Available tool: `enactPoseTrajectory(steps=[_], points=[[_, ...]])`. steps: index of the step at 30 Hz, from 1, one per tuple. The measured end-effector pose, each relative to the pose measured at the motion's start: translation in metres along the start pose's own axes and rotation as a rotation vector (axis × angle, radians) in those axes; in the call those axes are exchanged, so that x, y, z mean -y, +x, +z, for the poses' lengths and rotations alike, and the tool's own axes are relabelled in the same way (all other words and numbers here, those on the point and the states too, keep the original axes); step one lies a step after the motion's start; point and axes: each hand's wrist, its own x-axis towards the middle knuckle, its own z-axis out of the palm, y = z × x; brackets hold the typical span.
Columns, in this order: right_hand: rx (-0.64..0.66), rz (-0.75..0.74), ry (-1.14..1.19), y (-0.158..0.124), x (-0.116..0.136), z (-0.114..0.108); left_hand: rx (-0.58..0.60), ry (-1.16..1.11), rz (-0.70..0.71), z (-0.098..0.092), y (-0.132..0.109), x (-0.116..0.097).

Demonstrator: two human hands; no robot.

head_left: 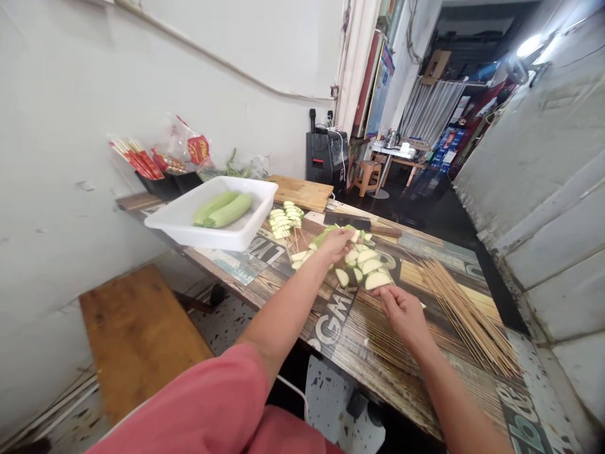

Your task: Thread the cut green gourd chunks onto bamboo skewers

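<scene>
My left hand reaches into a pile of pale green zucchini slices on the patterned table, its fingers curled over the slices. What it grips, if anything, is hidden. My right hand sits just in front of the pile, pinching a thin bamboo skewer that carries a slice at its far end. Finished skewers of slices lie farther back.
A white tub with two whole zucchini stands at the back left. A wooden cutting board and a cleaver lie behind the pile. A heap of bare skewers spreads on the right. A wooden bench stands at the left.
</scene>
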Motion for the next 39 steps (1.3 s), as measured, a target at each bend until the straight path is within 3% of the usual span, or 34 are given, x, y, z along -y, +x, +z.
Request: enactPoseTrajectory(steps=[5,12,18,39], points=[[-0.046,0.010,-0.038,0.0010,-0.0015,-0.0002,-0.022,-0.149,-0.113,-0.0025,0.0026,-0.0008],[-0.043,0.017,-0.074,0.0010,-0.0009,0.0002,-0.118,-0.182,-0.053,0.0016,0.0012,-0.0012],[-0.034,0.028,-0.044,0.0010,-0.0021,0.0011,-0.052,-0.173,-0.075,-0.0012,0.0057,-0.0001],[-0.039,0.039,-0.044,0.0009,-0.0037,0.0017,-0.043,-0.258,-0.140,0.0030,0.0028,-0.0018]])
